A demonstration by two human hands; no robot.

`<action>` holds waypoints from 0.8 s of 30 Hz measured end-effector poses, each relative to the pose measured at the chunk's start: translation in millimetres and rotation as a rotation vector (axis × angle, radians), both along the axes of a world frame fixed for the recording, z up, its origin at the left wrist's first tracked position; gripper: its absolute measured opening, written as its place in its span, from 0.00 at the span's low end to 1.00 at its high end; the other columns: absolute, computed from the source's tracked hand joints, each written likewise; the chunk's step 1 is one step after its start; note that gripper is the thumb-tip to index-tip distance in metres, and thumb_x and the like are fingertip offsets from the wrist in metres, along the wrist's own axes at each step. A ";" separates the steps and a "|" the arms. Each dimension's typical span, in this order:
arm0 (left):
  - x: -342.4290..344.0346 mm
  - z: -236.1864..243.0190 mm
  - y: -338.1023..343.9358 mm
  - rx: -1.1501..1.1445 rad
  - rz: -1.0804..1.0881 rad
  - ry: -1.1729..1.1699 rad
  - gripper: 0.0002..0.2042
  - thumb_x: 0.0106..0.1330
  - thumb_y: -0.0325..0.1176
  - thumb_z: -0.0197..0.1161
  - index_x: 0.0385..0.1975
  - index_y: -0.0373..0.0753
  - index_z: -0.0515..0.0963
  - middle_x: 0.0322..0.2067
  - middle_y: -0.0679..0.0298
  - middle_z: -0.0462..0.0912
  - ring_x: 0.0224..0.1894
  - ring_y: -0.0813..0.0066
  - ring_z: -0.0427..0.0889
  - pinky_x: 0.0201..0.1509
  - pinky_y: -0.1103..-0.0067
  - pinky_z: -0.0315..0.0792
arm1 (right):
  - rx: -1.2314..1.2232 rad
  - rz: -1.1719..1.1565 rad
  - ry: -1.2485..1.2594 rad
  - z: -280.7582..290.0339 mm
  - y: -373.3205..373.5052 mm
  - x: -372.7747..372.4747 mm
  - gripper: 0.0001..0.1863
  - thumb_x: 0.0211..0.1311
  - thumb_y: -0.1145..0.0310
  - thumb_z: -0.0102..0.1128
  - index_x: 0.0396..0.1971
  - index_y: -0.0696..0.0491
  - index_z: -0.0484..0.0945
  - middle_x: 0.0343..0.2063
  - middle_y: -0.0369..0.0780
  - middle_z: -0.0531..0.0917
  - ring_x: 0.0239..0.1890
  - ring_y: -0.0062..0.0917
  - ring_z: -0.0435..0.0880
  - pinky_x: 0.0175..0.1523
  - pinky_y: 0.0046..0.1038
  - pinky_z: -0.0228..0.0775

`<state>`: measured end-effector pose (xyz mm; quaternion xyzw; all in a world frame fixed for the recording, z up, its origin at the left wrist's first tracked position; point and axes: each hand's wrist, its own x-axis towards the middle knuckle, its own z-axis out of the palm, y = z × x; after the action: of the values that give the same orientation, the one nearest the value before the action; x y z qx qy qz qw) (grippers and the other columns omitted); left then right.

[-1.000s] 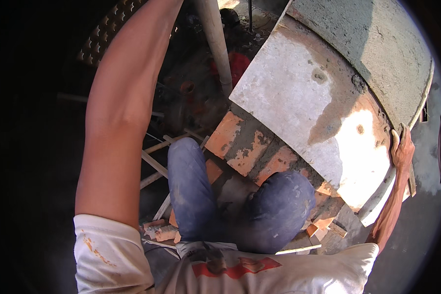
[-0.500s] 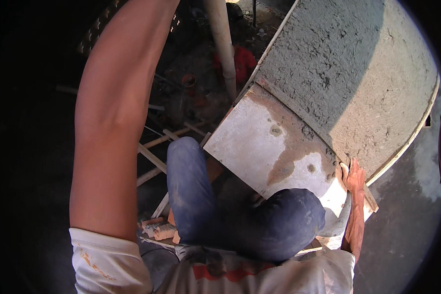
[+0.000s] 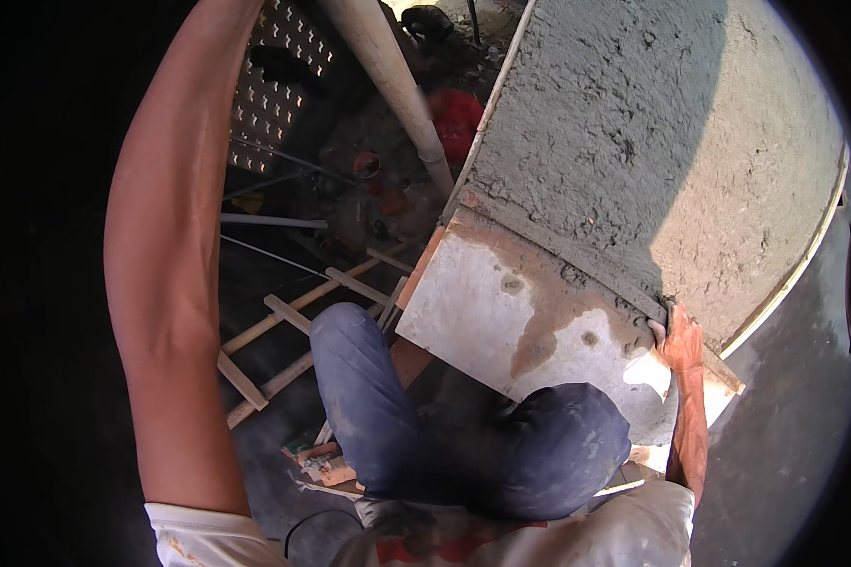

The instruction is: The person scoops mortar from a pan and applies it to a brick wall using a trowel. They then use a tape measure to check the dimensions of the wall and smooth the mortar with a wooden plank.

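Observation:
My left arm (image 3: 165, 246) reaches up the left side and leaves the view at the top, so the left hand is out of sight. At the right, my right hand (image 3: 681, 342) grips a long, narrow, mortar-stained strip of wood (image 3: 586, 262) close to its right end, thumb on the near side. That strip lies slantwise along the near edge of a wide layer of rough, wet grey concrete (image 3: 596, 123). On my side of it, a pale board (image 3: 463, 293) carries a brown wet smear and patches of grey mortar.
A thin raised edging (image 3: 790, 274) bounds the concrete on the right. A thick pole (image 3: 388, 71) slants down beyond the board's left side. Lower left stands a wooden ladder-like frame (image 3: 298, 307); broken bricks (image 3: 326, 468) lie near my bent knees (image 3: 355, 364).
The view has shifted, showing more of the ladder-like frame and a perforated panel. My left arm has moved left in the picture. More of the strip's face shows; my right hand stays on it.

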<state>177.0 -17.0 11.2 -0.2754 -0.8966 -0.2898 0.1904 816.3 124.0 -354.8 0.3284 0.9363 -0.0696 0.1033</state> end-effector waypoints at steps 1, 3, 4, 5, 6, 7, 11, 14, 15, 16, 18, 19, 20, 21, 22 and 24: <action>-11.4 1.0 0.2 -0.056 0.032 0.044 0.46 0.68 0.36 0.70 0.69 0.10 0.46 0.60 0.30 0.76 0.61 0.47 0.82 0.63 0.69 0.78 | -0.020 -0.014 -0.002 2.3 -1.3 -3.7 0.38 0.71 0.44 0.62 0.64 0.63 0.72 0.58 0.58 0.81 0.50 0.55 0.84 0.54 0.50 0.73; -38.5 2.4 5.4 -0.176 0.102 0.137 0.45 0.68 0.36 0.69 0.68 0.08 0.47 0.58 0.30 0.77 0.59 0.49 0.83 0.60 0.69 0.80 | 0.006 0.000 0.033 -8.8 -0.3 -0.4 0.39 0.70 0.43 0.62 0.63 0.64 0.72 0.57 0.59 0.82 0.50 0.56 0.84 0.54 0.50 0.73; -24.8 1.2 9.1 -0.116 0.080 0.068 0.44 0.69 0.36 0.68 0.67 0.07 0.47 0.57 0.30 0.78 0.58 0.50 0.84 0.58 0.70 0.81 | 0.021 -0.004 0.039 -13.7 0.1 6.0 0.39 0.70 0.43 0.62 0.63 0.65 0.72 0.56 0.59 0.82 0.50 0.56 0.84 0.54 0.50 0.74; 3.4 6.0 8.9 -0.056 0.057 0.000 0.44 0.69 0.36 0.68 0.66 0.06 0.47 0.56 0.30 0.78 0.56 0.52 0.85 0.56 0.71 0.81 | 0.035 -0.008 0.041 -17.6 -0.2 11.5 0.39 0.70 0.43 0.62 0.63 0.65 0.72 0.56 0.59 0.82 0.49 0.56 0.84 0.54 0.50 0.73; 18.0 9.8 8.4 0.007 0.039 -0.066 0.43 0.70 0.36 0.67 0.66 0.05 0.48 0.55 0.30 0.78 0.55 0.53 0.85 0.54 0.71 0.82 | 0.053 -0.007 0.045 -19.9 0.8 14.9 0.39 0.70 0.43 0.62 0.62 0.65 0.72 0.55 0.59 0.83 0.49 0.56 0.84 0.53 0.50 0.73; 16.1 9.5 7.7 0.002 0.027 -0.070 0.42 0.70 0.35 0.66 0.65 0.04 0.49 0.55 0.31 0.79 0.54 0.54 0.86 0.53 0.72 0.82 | 0.068 -0.001 0.051 -20.2 0.4 14.4 0.39 0.70 0.43 0.62 0.62 0.65 0.72 0.55 0.59 0.83 0.49 0.56 0.84 0.53 0.50 0.73; -3.2 10.5 -11.0 -0.028 -0.118 -0.069 0.36 0.73 0.33 0.64 0.62 0.03 0.54 0.53 0.33 0.80 0.52 0.56 0.86 0.51 0.72 0.83 | 0.077 -0.020 0.025 -10.3 0.7 -0.6 0.35 0.69 0.45 0.64 0.61 0.60 0.73 0.54 0.54 0.84 0.51 0.48 0.87 0.50 0.46 0.76; 0.2 16.7 -4.5 -0.187 -0.053 -0.058 0.32 0.73 0.31 0.63 0.62 0.06 0.57 0.53 0.34 0.80 0.52 0.55 0.86 0.54 0.72 0.82 | 0.064 0.006 0.081 7.2 -3.1 -17.3 0.32 0.70 0.46 0.64 0.58 0.60 0.75 0.51 0.52 0.85 0.48 0.48 0.87 0.46 0.45 0.77; 5.2 18.9 -1.1 -0.261 0.010 -0.053 0.32 0.73 0.31 0.63 0.62 0.07 0.58 0.53 0.34 0.80 0.52 0.54 0.86 0.56 0.72 0.81 | 0.071 0.022 0.088 9.0 -3.8 -18.5 0.31 0.69 0.46 0.65 0.57 0.59 0.75 0.49 0.52 0.85 0.46 0.48 0.87 0.44 0.45 0.77; 16.7 19.4 0.0 -0.172 0.005 -0.049 0.32 0.73 0.31 0.63 0.62 0.07 0.59 0.54 0.35 0.80 0.53 0.54 0.85 0.57 0.71 0.81 | 0.080 0.039 0.100 11.0 -3.3 -19.7 0.31 0.69 0.46 0.65 0.56 0.59 0.76 0.48 0.51 0.85 0.45 0.48 0.88 0.42 0.45 0.78; 35.9 12.5 1.9 -0.005 0.001 -0.051 0.32 0.73 0.32 0.64 0.63 0.09 0.60 0.55 0.35 0.80 0.54 0.52 0.85 0.61 0.71 0.79 | 0.049 0.057 0.136 13.1 -3.7 -22.6 0.31 0.69 0.46 0.65 0.54 0.59 0.76 0.47 0.50 0.85 0.43 0.48 0.88 0.40 0.44 0.78; 35.1 12.2 1.8 0.010 -0.022 -0.053 0.32 0.72 0.32 0.64 0.63 0.10 0.60 0.55 0.35 0.79 0.55 0.51 0.84 0.62 0.70 0.78 | 0.032 0.069 0.157 12.3 -3.6 -25.6 0.30 0.69 0.46 0.65 0.54 0.60 0.77 0.47 0.50 0.85 0.42 0.48 0.88 0.38 0.44 0.78; 32.4 13.6 -0.6 0.026 -0.044 -0.053 0.32 0.72 0.32 0.64 0.64 0.10 0.60 0.56 0.35 0.79 0.55 0.51 0.84 0.63 0.69 0.78 | 0.013 0.065 0.124 10.5 -3.4 -31.1 0.30 0.68 0.46 0.65 0.53 0.60 0.77 0.47 0.50 0.85 0.41 0.48 0.88 0.38 0.43 0.79; 30.5 15.4 -2.9 0.041 -0.065 -0.053 0.32 0.72 0.32 0.65 0.64 0.11 0.60 0.57 0.35 0.79 0.56 0.50 0.84 0.64 0.69 0.77 | -0.005 0.063 0.092 8.8 -2.8 -37.8 0.30 0.68 0.46 0.66 0.53 0.60 0.77 0.46 0.50 0.85 0.40 0.48 0.88 0.38 0.43 0.79; 28.5 11.0 -0.9 0.043 -0.057 -0.039 0.32 0.71 0.32 0.65 0.64 0.11 0.61 0.57 0.35 0.79 0.56 0.50 0.83 0.63 0.69 0.77 | -0.016 0.050 0.049 9.0 -2.9 -37.1 0.30 0.68 0.47 0.66 0.52 0.60 0.77 0.46 0.49 0.85 0.39 0.48 0.88 0.38 0.42 0.79; 28.0 2.0 4.4 0.048 -0.038 -0.012 0.31 0.71 0.31 0.66 0.63 0.11 0.63 0.56 0.35 0.79 0.56 0.50 0.83 0.63 0.68 0.77 | 0.032 0.064 0.084 6.7 -4.0 -28.2 0.30 0.68 0.47 0.66 0.52 0.60 0.78 0.45 0.50 0.85 0.40 0.48 0.88 0.38 0.42 0.79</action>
<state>204.9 -12.6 13.2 -0.2858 -0.8852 -0.3165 0.1861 788.1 120.0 -348.1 0.2969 0.9508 -0.0651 0.0608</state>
